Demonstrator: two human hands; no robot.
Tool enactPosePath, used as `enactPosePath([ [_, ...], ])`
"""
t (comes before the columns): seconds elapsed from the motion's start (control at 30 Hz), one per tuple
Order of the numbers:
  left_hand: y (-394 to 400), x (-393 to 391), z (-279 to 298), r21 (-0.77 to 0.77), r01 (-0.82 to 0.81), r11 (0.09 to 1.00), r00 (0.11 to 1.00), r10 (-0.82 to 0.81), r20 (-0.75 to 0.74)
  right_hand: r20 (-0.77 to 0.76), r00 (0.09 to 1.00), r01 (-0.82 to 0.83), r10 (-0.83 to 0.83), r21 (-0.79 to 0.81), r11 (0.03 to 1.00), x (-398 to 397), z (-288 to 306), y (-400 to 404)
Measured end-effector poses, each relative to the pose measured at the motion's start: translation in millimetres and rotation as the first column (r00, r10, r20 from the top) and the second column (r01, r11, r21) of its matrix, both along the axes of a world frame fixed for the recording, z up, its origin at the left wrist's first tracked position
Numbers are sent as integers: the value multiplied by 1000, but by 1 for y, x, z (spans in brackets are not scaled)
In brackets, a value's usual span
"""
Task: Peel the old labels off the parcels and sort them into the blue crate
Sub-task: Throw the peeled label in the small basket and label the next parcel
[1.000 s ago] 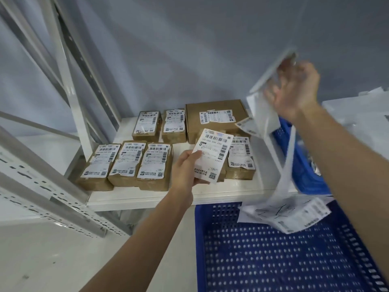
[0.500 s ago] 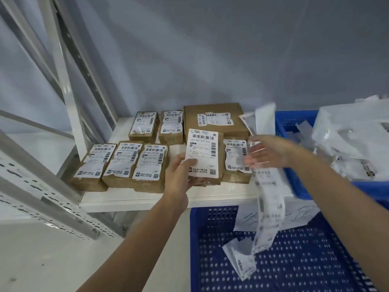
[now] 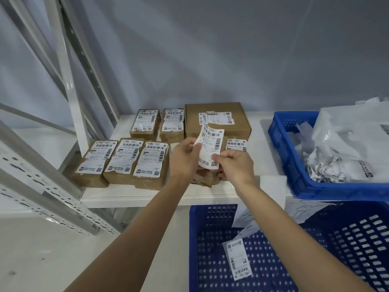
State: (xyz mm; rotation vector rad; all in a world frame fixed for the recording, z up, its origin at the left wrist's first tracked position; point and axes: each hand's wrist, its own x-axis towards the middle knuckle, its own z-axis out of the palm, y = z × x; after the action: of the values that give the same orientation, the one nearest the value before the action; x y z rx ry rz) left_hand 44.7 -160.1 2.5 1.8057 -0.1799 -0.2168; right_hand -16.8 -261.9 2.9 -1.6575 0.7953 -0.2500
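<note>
A small brown parcel (image 3: 205, 178) is held above the white shelf (image 3: 134, 193) by my left hand (image 3: 184, 158), which grips its left side. Its white label (image 3: 210, 145) curls up off the box. My right hand (image 3: 233, 165) pinches the label's lower right corner. Several more brown parcels (image 3: 150, 163) with white labels lie on the shelf to the left, and a larger flat box (image 3: 216, 121) sits behind. Below the shelf stands a blue crate (image 3: 210, 249) with a loose label (image 3: 237, 259) on its perforated floor.
A second blue crate (image 3: 294, 171) full of crumpled labels and white bags (image 3: 347, 144) sits on the shelf at the right. Grey metal rack beams (image 3: 42, 186) slant across the left. A grey wall stands behind.
My right hand let go of the strip of old labels, which dropped into the lower crate, then came back to the held parcel and took hold of its label.
</note>
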Motion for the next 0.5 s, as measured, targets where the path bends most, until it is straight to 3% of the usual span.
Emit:
enactPosePath([
  [0.1,-2,10,3,228,-2,974,980,-44,193,29,996,86,-86,11,996,4,-3,12],
  [0.23,3,13,4,446,-89,891,966,-32,257,69,989,127,-127,17,992,5,0,22],
  [0.5,10,21,-8,604,-96,791,966,-71,247,4,990,137,-138,81,987,9,-1,19],
])
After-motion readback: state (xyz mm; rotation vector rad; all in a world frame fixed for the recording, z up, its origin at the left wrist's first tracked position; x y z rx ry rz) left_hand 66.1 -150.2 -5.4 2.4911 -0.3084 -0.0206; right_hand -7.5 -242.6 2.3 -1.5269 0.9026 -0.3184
